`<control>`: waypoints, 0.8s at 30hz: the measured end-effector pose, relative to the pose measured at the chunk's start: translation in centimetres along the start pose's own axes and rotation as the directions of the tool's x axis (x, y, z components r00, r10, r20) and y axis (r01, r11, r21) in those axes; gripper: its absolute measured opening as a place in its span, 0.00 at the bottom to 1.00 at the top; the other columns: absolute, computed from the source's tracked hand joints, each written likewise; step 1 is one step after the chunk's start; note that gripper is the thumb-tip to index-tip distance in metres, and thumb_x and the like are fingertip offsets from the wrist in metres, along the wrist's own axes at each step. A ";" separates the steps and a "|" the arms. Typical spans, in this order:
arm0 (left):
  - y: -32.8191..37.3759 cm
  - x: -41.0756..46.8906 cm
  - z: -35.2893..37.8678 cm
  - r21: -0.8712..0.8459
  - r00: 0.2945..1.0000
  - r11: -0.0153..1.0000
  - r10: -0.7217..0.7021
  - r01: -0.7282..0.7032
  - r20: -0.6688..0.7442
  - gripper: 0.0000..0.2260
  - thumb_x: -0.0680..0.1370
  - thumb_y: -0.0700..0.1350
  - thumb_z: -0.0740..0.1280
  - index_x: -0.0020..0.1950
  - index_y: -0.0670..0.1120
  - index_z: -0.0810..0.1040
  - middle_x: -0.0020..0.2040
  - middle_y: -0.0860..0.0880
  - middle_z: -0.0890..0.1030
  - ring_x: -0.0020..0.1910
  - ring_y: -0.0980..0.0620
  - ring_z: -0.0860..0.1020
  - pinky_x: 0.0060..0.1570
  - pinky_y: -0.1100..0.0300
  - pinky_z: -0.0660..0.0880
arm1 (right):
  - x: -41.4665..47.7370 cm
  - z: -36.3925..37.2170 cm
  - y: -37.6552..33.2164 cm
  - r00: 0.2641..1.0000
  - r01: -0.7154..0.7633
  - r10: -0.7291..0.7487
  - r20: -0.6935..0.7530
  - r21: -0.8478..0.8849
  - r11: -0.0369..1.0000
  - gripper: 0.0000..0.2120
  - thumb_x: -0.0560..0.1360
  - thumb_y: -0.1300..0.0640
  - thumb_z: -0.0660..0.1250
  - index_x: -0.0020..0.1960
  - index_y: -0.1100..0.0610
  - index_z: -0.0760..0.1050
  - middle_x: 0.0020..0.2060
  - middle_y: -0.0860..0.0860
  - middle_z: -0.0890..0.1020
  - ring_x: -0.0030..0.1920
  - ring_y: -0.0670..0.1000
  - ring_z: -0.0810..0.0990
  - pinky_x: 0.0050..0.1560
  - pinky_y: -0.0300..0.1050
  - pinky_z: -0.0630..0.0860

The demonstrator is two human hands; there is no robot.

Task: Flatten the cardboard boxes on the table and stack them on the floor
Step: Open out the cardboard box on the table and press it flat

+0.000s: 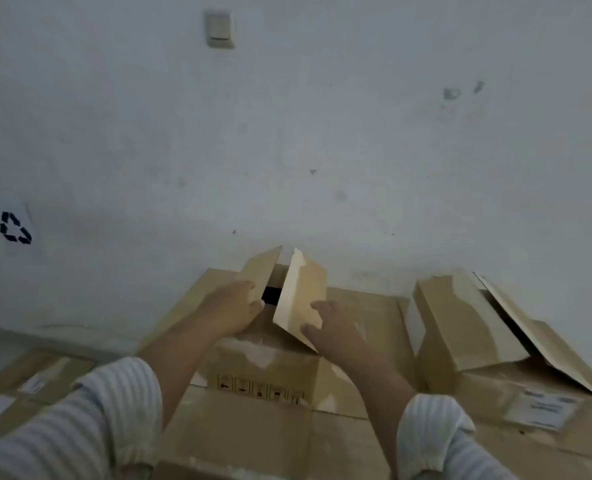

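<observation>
The middle box stands on flat cardboard near the wall, its top flaps raised. The left hand grips the left flap; the right hand pinches the right flap. A second open box sits just right.

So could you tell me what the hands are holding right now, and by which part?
The middle box, by its raised top flaps: left hand on the left flap, right hand on the right flap.
</observation>
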State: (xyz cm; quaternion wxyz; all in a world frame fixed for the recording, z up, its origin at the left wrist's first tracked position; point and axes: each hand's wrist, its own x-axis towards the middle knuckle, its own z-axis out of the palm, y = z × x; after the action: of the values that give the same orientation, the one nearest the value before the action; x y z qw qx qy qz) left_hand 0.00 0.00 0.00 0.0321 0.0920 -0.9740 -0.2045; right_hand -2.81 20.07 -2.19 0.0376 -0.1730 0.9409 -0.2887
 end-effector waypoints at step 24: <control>-3.0 9.5 2.2 -0.189 0.987 0.982 0.056 -0.027 0.152 0.30 0.76 0.53 0.64 0.76 0.49 0.62 0.75 0.47 0.67 0.67 0.48 0.71 0.61 0.53 0.69 | 10.0 4.8 -3.9 0.984 -0.175 0.175 -0.030 0.024 0.984 0.15 0.75 0.50 0.60 0.58 0.57 0.71 0.55 0.55 0.75 0.54 0.56 0.75 0.54 0.50 0.76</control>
State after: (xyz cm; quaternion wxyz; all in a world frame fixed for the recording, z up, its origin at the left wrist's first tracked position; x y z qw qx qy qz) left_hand -9.05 -3.67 -2.95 -0.0320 0.0519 -0.9518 -0.3006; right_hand -10.21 11.00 -3.73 0.0495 -0.0846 0.9498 -0.2970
